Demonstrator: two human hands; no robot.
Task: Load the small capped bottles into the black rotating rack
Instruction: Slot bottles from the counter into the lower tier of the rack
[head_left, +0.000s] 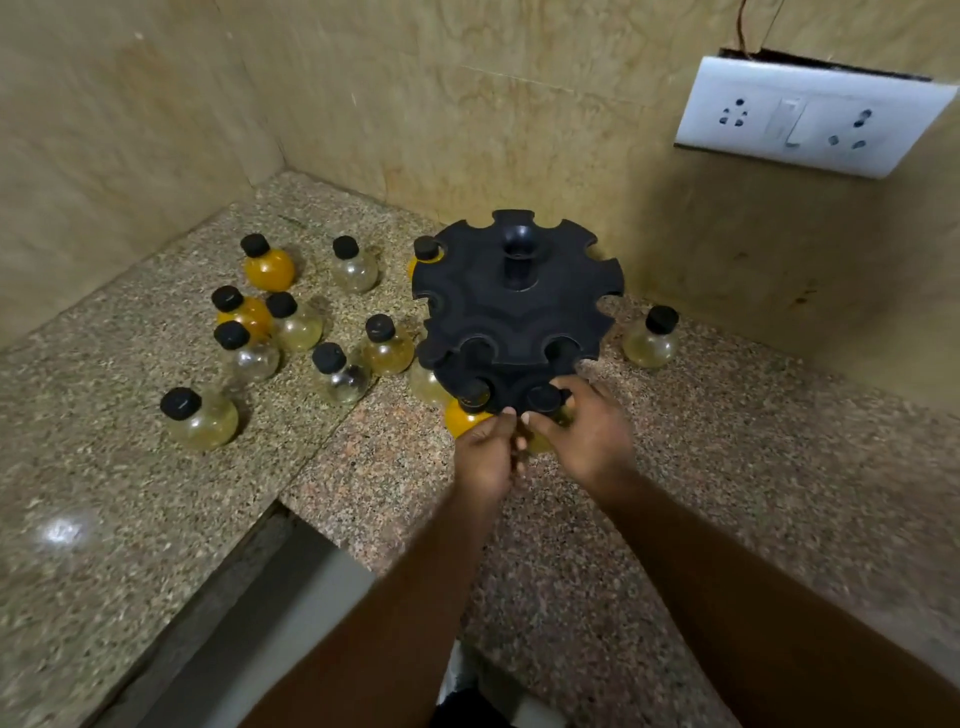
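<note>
Your right hand (582, 436) is curling round pale bottle (540, 441) at near lower slot of rack (498, 312). Left hand (485, 457) is crowding beside; grip unclear. Bottle probably light, slick, round: you're safest pinching neck below cap (544, 399).

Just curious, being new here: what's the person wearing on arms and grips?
Nothing visible. The left forearm and right forearm are bare to the picture's edge, no sleeves. The left grip and right grip are bare hands: no gloves, no watch, bracelet or ring shows, though it's blurred.
</note>
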